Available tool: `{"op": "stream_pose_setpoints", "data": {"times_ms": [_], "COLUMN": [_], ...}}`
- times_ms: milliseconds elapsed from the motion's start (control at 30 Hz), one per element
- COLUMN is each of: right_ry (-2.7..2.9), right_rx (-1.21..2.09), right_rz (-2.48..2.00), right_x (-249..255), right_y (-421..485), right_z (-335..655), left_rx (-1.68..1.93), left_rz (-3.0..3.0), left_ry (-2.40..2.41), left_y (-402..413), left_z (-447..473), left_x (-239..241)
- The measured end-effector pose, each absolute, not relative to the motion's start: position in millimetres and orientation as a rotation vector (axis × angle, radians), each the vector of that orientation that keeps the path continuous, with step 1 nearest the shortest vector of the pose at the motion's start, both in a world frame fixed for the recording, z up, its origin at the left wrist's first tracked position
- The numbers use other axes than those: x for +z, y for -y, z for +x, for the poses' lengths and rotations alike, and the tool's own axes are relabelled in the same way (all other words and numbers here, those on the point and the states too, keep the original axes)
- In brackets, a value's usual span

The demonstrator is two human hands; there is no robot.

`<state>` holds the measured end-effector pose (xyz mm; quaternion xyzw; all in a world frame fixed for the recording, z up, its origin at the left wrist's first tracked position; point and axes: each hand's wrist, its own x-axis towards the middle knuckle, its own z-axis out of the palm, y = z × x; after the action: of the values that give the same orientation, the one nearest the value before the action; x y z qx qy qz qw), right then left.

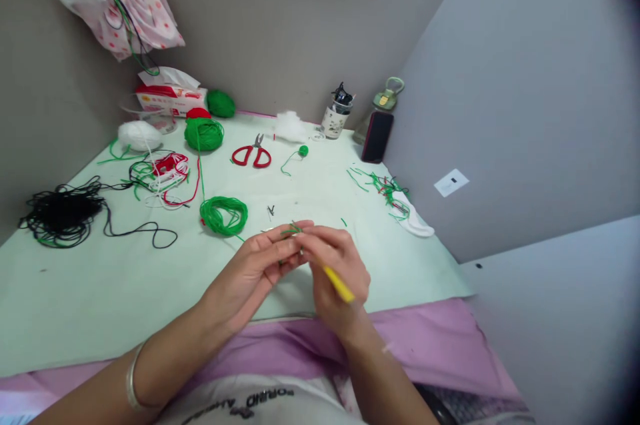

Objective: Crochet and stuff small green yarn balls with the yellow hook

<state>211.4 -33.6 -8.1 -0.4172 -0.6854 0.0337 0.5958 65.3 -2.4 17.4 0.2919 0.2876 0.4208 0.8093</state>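
Observation:
Both hands meet over the near part of the table. My left hand (pixel 265 262) is closed, pinching a small bit of green yarn (pixel 293 230) between thumb and fingers. My right hand (pixel 340 272) grips a crochet hook with a yellow handle (pixel 339 284); the handle slants down toward my wrist, and its tip is hidden among the fingers. A loose coil of green yarn (pixel 223 216) lies just beyond my left hand, a strand trailing from it toward the fingers. Small dark pins (pixel 271 211) lie beyond my fingertips.
Red-handled scissors (pixel 253 153), a small green crocheted ball (pixel 303 151) and white stuffing (pixel 290 126) lie farther back. Black yarn (pixel 65 212) and mixed yarn sit left. Yarn scraps (pixel 390 192) lie right. A phone (pixel 378 137) leans against a bottle (pixel 387 98) near the wall.

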Motion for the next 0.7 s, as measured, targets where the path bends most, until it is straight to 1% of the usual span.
{"op": "stream_pose_setpoints", "data": {"times_ms": [133, 233, 333, 533, 700], "right_ry": [1.195, 1.121, 1.147, 1.151, 1.052], "right_rx": [0.534, 0.749, 0.801, 0.753, 0.791], "right_rz": [-0.915, -0.851, -0.811, -0.808, -0.748], "right_x": [-1.6, 0.7, -0.2, 0.8, 4.9], "right_y": [31.4, 29.9, 29.3, 31.6, 30.9], "right_z": [212.8, 210.8, 208.8, 210.1, 213.9], "left_rx": [0.914, 0.944, 0.957, 0.894, 0.832], "left_rz": [0.576, 0.649, 0.699, 0.646, 0.603], "left_ry": [-0.630, -0.635, -0.614, -0.544, -0.530], "left_y": [-0.3, 1.7, 4.9, 7.6, 5.2], "left_z": [61.3, 61.5, 63.7, 65.1, 61.2], "left_x": [18.6, 20.7, 22.3, 24.8, 25.6]}}
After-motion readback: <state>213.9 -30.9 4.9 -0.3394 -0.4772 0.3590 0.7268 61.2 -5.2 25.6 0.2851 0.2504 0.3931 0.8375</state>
